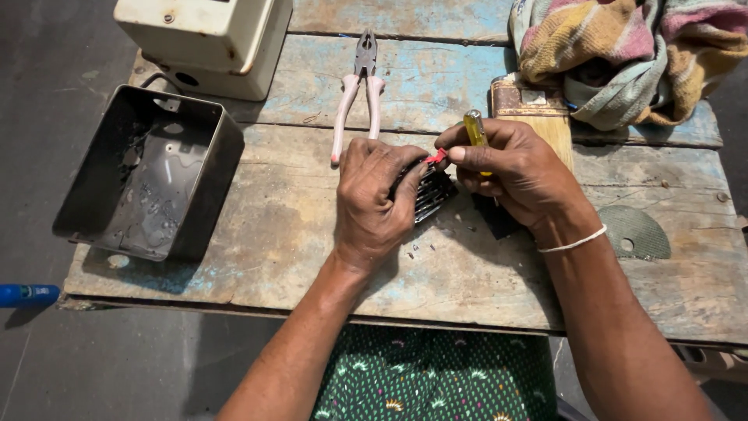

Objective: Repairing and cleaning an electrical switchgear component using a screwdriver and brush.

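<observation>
My left hand (374, 195) grips a small dark ribbed part (432, 195) and holds it against the wooden tabletop (273, 234). My right hand (518, 175) holds a yellow-handled screwdriver (474, 129) in its palm, handle up, while its thumb and forefinger pinch a small red piece (435, 157) at the top of the dark part. Both hands touch over the part, which they largely hide.
Pink-handled pliers (358, 93) lie behind my hands. An open black metal box (148, 175) sits at the left edge, a cream casing (206, 39) behind it. A paintbrush (538, 109), a striped cloth (631, 54) and a grey disc (635, 232) lie right. Small bits scatter near my hands.
</observation>
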